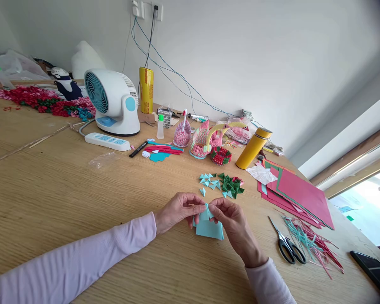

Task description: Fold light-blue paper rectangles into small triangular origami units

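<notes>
My left hand [179, 207] and my right hand [232, 219] meet over the wooden table [66, 190], both pinching a small light blue paper piece [207, 211]. Under it lies a small stack of light blue paper slips [209, 229]. Just beyond the hands sits a heap of folded triangles, light blue ones [210, 181] on the left and green ones [232, 185] on the right.
Black scissors [287, 245] and paper strips [313, 242] lie at the right, red and green sheets [299, 192] behind them. Farther back stand a yellow flask [252, 147], folded paper swans [202, 139], a white fan [112, 101], a power strip [107, 141] and a dark phone [372, 268].
</notes>
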The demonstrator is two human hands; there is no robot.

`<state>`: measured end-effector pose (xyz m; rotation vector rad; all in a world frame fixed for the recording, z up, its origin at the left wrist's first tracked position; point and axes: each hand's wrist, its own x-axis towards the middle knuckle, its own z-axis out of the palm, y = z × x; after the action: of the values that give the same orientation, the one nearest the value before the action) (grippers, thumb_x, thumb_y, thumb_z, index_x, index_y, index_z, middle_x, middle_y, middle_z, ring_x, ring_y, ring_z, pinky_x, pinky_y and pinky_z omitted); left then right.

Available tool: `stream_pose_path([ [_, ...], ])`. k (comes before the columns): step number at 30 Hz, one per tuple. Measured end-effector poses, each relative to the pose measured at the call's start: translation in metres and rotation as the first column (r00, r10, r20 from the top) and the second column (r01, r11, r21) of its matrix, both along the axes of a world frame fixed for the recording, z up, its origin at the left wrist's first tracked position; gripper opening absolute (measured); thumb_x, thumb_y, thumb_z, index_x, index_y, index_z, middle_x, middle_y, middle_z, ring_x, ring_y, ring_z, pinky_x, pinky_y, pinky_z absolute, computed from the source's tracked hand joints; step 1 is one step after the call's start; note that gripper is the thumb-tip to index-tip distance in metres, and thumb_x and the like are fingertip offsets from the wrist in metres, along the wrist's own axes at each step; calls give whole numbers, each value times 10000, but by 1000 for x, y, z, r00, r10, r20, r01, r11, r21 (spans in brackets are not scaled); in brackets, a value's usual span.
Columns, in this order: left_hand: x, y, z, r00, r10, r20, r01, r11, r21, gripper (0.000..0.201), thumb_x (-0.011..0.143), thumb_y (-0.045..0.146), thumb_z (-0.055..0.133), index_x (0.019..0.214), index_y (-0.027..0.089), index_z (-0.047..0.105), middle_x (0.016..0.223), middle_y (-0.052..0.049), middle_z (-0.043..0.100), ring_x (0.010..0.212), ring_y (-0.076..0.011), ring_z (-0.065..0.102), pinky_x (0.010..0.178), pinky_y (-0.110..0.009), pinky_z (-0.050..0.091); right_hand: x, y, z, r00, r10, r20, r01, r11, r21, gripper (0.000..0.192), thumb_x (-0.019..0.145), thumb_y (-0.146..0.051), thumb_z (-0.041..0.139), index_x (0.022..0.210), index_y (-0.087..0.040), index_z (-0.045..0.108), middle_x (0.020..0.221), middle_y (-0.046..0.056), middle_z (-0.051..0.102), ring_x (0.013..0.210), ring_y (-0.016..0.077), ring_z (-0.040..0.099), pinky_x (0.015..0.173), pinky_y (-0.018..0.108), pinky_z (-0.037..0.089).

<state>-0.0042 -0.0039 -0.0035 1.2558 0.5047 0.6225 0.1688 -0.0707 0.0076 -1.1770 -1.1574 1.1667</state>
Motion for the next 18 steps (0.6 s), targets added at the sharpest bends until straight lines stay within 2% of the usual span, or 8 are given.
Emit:
stream_pose_path([
  [7, 0, -3, 9, 994, 44, 101, -29, 989, -146, 297, 671, 331, 795, 801, 120, 631, 595, 17, 604, 514, -71, 531, 415, -152, 406, -8, -5, 0, 957, 64, -284, -90, 993, -78, 179, 757, -347, 755, 805, -193, 677, 711, -14, 612, 606, 93, 536, 574, 207, 422],
  [13, 0, -5, 10, 987, 33, 156, 3, 974, -228, 310, 651, 324, 813, 795, 122, 629, 632, 3, 620, 553, -86, 573, 460, -171, 469, -15, -7, 4, 959, 86, -269, -115, 989, -96, 254, 753, -430, 733, 828, -205, 642, 739, 15, 619, 656, 142, 555, 602, 246, 452],
  [18, 1, -7, 9, 984, 31, 174, 12, 970, -244, 357, 667, 327, 806, 916, 133, 640, 707, -18, 658, 582, -105, 608, 467, -185, 494, -21, -7, 6, 938, 108, -328, -145, 985, -90, 242, 759, -417, 733, 822, -211, 622, 719, 1, 603, 628, 122, 533, 587, 224, 446],
])
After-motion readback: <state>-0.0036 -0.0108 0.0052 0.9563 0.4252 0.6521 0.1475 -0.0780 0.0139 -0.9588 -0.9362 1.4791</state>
